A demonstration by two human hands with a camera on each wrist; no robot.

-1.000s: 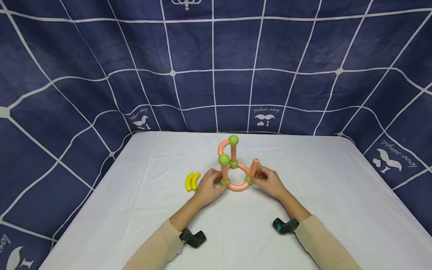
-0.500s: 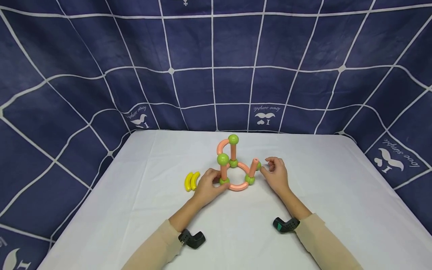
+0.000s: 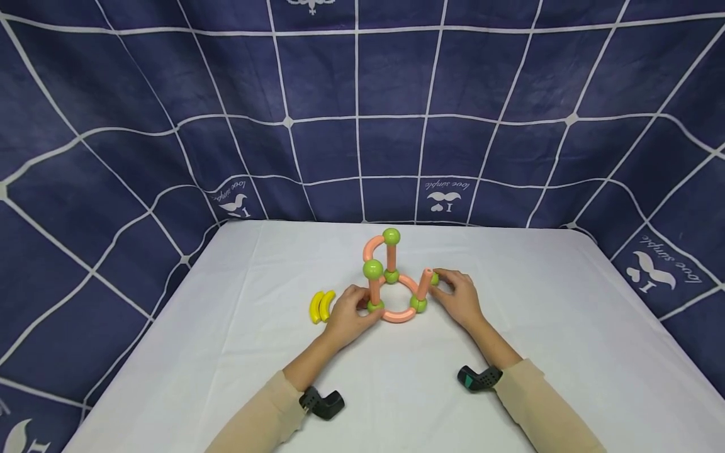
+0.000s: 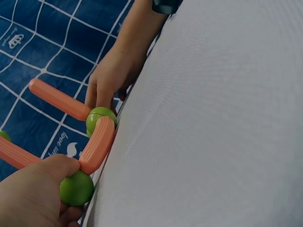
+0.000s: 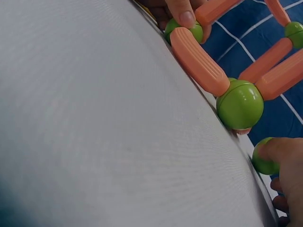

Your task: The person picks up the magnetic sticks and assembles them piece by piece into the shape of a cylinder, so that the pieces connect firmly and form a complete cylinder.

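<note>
A magnetic ball-and-stick toy stands on the white table, its curved orange sticks (image 3: 399, 316) forming a ring with green balls at the joints. Two upright orange sticks carry green balls on top, the left one (image 3: 373, 269) and the back one (image 3: 391, 236); a curved stick (image 3: 370, 248) arches from the back ball. My left hand (image 3: 349, 313) pinches the base ball (image 4: 77, 188) of the left post. At the right, a bare-topped orange stick (image 3: 425, 284) leans up from its base ball (image 5: 240, 105). Just beyond it my right hand (image 3: 460, 301) holds a separate green ball (image 5: 265, 157) between thumb and fingers.
Two yellow curved sticks (image 3: 321, 306) lie side by side left of my left hand. A white cloth (image 3: 396, 390) covers the table. Behind and around it hangs a dark blue curtain (image 3: 391, 151) with white lines.
My right hand has let go of the right base joint, drawn away to the right, then come back in to the separate green ball. My left hand keeps its hold.
</note>
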